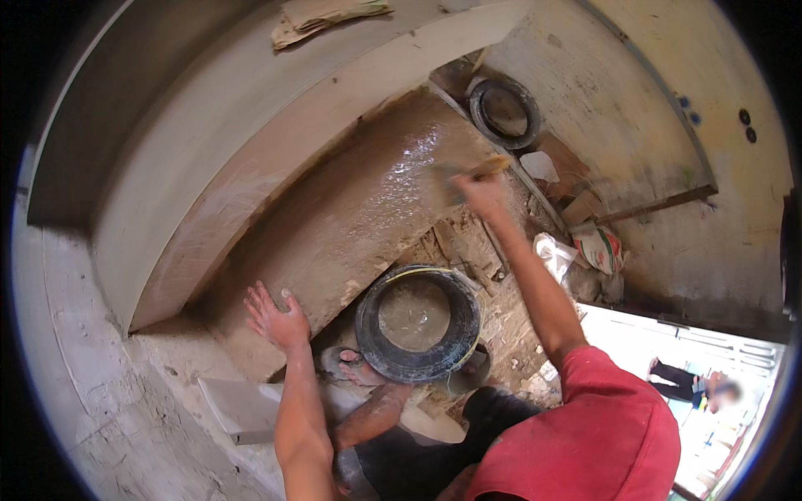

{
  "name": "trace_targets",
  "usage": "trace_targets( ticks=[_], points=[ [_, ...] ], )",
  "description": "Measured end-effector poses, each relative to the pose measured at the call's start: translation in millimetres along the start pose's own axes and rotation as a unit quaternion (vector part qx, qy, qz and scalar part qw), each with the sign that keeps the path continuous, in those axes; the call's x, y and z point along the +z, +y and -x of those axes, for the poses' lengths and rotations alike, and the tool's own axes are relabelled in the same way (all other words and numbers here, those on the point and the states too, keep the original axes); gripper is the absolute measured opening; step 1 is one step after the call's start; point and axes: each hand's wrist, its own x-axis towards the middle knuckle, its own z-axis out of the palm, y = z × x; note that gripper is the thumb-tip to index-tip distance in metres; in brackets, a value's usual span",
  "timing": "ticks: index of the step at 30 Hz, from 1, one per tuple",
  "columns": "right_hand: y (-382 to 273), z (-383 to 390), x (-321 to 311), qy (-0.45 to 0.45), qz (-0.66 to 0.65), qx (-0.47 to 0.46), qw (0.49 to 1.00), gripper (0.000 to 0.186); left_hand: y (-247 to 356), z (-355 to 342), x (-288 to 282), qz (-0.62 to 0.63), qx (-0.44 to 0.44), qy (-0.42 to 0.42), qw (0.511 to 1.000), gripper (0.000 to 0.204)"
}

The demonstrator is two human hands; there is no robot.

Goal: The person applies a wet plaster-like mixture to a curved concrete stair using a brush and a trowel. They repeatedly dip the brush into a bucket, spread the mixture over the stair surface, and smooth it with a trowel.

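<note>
My right hand (483, 194) reaches forward and grips a wooden-handled brush (468, 174), whose bristles press on a wet, glossy brown cement surface (393, 179). Fingers spread, my left hand (276, 317) lies flat on the drier lower part of that same surface and holds nothing. Between my arms sits a black rubber bucket (418, 359) with grey slurry inside. It stands just right of my left hand and below the wet patch.
A second black rubber tub (504, 111) lies on the rubble floor farther off, with plastic bags (595, 247) to the right. My sandalled foot (349, 365) rests by the bucket. A folded sack (322, 17) sits on the ledge above. Another person (693, 384) stands beyond the doorway.
</note>
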Motion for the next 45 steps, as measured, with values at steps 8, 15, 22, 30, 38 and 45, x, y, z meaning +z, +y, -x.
trace_targets(
  ticks=[8,15,22,30,38,45],
  points=[
    [-48.9,20.2,10.4,0.082,0.407,-0.093,0.905,0.042,-2.7,1.5,3.1,0.000,0.015,0.030,0.999,0.070],
    [-159.4,147.9,153.6,-0.166,0.060,-0.254,0.951,0.029,0.3,1.2,0.8,-0.001,0.011,0.016,1.000,0.070],
    [-60.1,0.2,20.2,0.067,-0.049,0.057,0.995,0.043,-7.0,3.1,6.0,-0.001,0.015,0.028,0.999,0.071],
    [-3.7,118.9,-30.9,0.124,0.020,-0.160,0.979,0.052,-1.4,2.2,-1.1,0.003,0.006,0.011,1.000,0.074],
    [11.6,289.6,162.4,-0.238,0.277,-0.019,0.931,0.054,-7.9,1.5,4.7,-0.006,0.030,0.031,0.999,0.075],
    [-16.4,277.1,154.6,-0.346,0.135,0.112,0.922,0.044,-6.5,2.9,0.9,0.003,0.020,0.024,1.000,0.074]
  ],
)
